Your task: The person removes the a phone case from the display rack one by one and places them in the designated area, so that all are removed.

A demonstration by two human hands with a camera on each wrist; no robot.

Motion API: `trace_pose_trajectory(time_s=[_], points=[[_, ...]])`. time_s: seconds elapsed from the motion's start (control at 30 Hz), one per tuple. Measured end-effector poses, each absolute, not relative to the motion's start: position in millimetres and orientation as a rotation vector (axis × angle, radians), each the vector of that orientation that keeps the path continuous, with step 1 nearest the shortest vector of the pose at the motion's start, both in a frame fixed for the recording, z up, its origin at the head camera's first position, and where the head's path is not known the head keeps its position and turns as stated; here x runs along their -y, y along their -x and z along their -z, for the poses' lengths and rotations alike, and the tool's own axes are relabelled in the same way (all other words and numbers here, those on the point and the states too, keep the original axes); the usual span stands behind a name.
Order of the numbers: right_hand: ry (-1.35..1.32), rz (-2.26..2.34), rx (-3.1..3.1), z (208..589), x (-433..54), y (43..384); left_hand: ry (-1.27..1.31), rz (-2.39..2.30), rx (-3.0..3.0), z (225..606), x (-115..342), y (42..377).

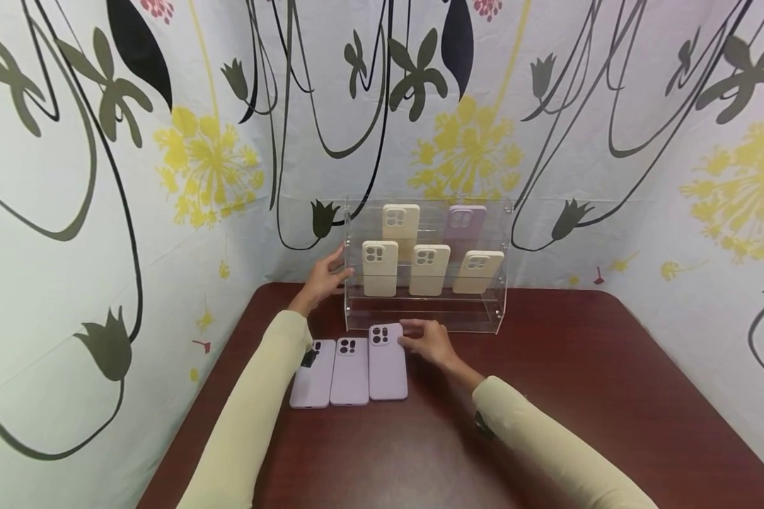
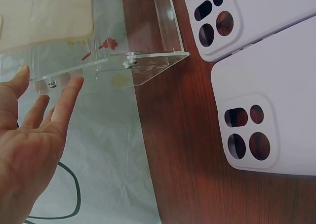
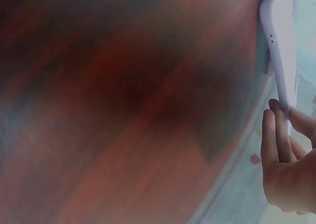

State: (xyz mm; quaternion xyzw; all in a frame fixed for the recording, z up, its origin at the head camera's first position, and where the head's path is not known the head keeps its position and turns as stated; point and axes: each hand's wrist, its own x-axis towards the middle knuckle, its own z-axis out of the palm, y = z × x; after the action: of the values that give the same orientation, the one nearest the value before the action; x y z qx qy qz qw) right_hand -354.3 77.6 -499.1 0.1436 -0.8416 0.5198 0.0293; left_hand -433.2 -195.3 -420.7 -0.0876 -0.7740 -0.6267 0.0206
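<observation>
My right hand (image 1: pixel 434 344) pinches the upper right edge of a lilac phone case (image 1: pixel 388 371). In the right wrist view, that case (image 3: pixel 281 51) is seen edge-on between thumb and fingers. To its left lie a second lilac phone case (image 1: pixel 350 378) and a third lilac case (image 1: pixel 312 392), the last partly covered by my left sleeve. At the left side of a clear acrylic display stand (image 1: pixel 347 304) is my left hand (image 1: pixel 323 278). Its fingers (image 2: pixel 69 103) extend straight and touch the side panel in the left wrist view.
On the stand's middle tier stand three cream cases, including a left one (image 1: pixel 380 279) and a tilted right one (image 1: pixel 477 272). Behind them are a cream case (image 1: pixel 401 223) and a lilac case (image 1: pixel 465 230). A patterned cloth (image 1: pixel 547 177) hangs behind the dark wooden table (image 1: pixel 579 396).
</observation>
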Motion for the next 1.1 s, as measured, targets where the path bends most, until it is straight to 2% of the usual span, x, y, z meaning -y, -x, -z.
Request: trace_pose_trajectory(time_s=[0.37, 1.1], points=[[-0.379, -1.666, 2.588, 514, -77, 351, 0.277, 1.928, 2.41, 419, 194, 433], [-0.361, -1.52, 2.689, 514, -82, 347, 0.273, 1.926, 2.425, 421, 195, 432]])
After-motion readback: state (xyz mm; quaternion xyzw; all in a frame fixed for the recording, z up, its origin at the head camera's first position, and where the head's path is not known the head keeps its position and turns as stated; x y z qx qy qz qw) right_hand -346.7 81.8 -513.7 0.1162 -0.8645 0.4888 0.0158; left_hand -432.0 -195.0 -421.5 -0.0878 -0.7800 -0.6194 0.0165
